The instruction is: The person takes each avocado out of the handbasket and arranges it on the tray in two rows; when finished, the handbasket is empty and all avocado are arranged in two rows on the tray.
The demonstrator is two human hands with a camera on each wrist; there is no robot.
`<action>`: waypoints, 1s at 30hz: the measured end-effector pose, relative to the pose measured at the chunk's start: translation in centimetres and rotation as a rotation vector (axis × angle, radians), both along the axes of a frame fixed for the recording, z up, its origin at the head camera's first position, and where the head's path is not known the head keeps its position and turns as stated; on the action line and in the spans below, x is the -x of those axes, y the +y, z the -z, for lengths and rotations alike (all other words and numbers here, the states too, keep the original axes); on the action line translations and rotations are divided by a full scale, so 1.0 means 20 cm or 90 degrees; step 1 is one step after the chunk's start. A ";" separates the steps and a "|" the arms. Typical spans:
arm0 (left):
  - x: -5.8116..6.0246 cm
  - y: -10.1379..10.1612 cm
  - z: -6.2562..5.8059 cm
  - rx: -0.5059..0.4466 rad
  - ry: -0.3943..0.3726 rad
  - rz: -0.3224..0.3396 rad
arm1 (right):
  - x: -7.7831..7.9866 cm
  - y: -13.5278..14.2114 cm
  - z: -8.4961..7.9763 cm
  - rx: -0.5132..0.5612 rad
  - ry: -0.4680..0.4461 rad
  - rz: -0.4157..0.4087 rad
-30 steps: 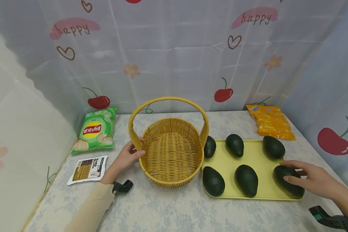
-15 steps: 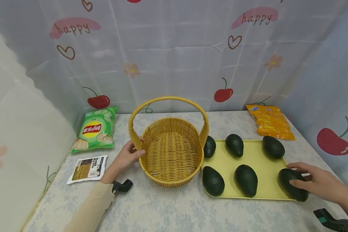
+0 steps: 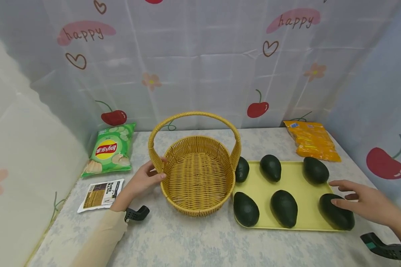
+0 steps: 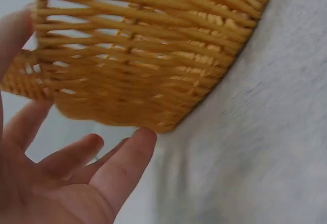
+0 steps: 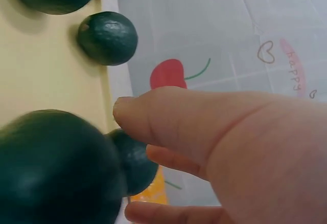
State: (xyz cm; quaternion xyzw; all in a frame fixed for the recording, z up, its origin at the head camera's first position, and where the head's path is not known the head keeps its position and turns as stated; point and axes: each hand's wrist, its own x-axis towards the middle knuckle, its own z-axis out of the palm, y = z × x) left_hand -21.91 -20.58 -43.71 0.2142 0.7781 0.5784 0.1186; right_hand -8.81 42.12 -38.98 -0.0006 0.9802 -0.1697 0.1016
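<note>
At the middle of the table stands a round yellow wicker basket (image 3: pixel 200 211) with a tall arched handle, and nothing lies inside it. My left hand (image 3: pixel 145 181) pinches its left side at the foot of the handle, thumb at the rim; in the left wrist view some fingers (image 4: pixel 125 168) lie near the woven wall. To the right, a yellow tray (image 3: pixel 307 193) bears several dark green avocados, among them a front-middle one (image 3: pixel 284 208). Over the front-right avocado (image 3: pixel 336 211), my right hand (image 3: pixel 367 202) is spread loosely; in the right wrist view its thumb (image 5: pixel 153 114) is apart from the nearest avocado (image 5: pixel 51 168).
A green chip bag (image 3: pixel 110 150) and a flat white-and-brown packet (image 3: pixel 101 195) lie left of the basket. Behind the tray is an orange packet (image 3: pixel 312 141). A printed curtain (image 3: pixel 200 74) hangs along the table's back edge.
The front-right avocado shifted slightly right and toward me on the tray with my right hand. That hand's fingers have since loosened from it. My left hand stays on the basket.
</note>
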 end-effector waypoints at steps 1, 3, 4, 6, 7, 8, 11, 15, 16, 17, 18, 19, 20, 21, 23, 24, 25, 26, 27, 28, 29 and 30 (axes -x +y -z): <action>0.00 -0.02 -0.02 0.012 -0.003 0.005 | 0.01 0.00 -0.01 -0.002 0.004 -0.004; -0.01 -0.06 -0.06 0.038 -0.011 0.009 | 0.02 0.01 -0.04 0.001 0.011 -0.013; -0.01 -0.09 -0.08 0.058 -0.011 0.008 | 0.03 0.01 -0.05 0.004 0.015 -0.017; -0.02 -0.15 -0.14 0.104 0.003 0.002 | 0.05 0.00 -0.08 0.002 0.018 -0.025; -0.03 -0.18 -0.17 0.129 0.015 -0.004 | 0.06 0.00 -0.10 -0.007 0.023 -0.028; -0.03 -0.21 -0.20 0.150 0.028 -0.009 | 0.07 0.00 -0.12 -0.013 0.027 -0.029; -0.05 -0.28 -0.31 0.230 0.075 -0.034 | 0.11 -0.01 -0.19 -0.051 0.032 -0.031; -0.07 -0.35 -0.45 0.350 0.139 -0.072 | 0.18 -0.03 -0.28 -0.089 0.041 -0.048; -0.07 -0.36 -0.48 0.380 0.157 -0.080 | 0.20 -0.03 -0.30 -0.096 0.046 -0.056; -0.06 -0.37 -0.51 0.409 0.181 -0.088 | 0.22 -0.04 -0.31 -0.100 0.054 -0.064; -0.06 -0.38 -0.53 0.432 0.203 -0.092 | 0.24 -0.04 -0.33 -0.105 0.064 -0.072; -0.05 -0.39 -0.55 0.456 0.217 -0.097 | 0.26 -0.05 -0.34 -0.109 0.075 -0.079; -0.04 -0.40 -0.57 0.479 0.230 -0.103 | 0.27 -0.06 -0.35 -0.111 0.084 -0.086; -0.03 -0.41 -0.59 0.506 0.239 -0.107 | 0.29 -0.06 -0.36 -0.114 0.091 -0.092; -0.01 -0.42 -0.61 0.548 0.234 -0.113 | 0.33 -0.08 -0.37 -0.116 0.101 -0.098; 0.00 -0.42 -0.62 0.569 0.226 -0.116 | 0.34 -0.09 -0.38 -0.116 0.102 -0.100; 0.02 -0.42 -0.63 0.591 0.219 -0.120 | 0.36 -0.10 -0.38 -0.116 0.099 -0.101; 0.03 -0.43 -0.63 0.613 0.216 -0.122 | 0.38 -0.10 -0.39 -0.115 0.094 -0.100; 0.03 -0.43 -0.63 0.630 0.210 -0.125 | 0.39 -0.11 -0.39 -0.116 0.088 -0.097; 0.04 -0.43 -0.63 0.648 0.206 -0.128 | 0.41 -0.12 -0.39 -0.115 0.081 -0.093; 0.05 -0.43 -0.62 0.666 0.205 -0.131 | 0.42 -0.13 -0.39 -0.117 0.073 -0.090; 0.05 -0.43 -0.62 0.680 0.205 -0.133 | 0.43 -0.13 -0.39 -0.117 0.066 -0.087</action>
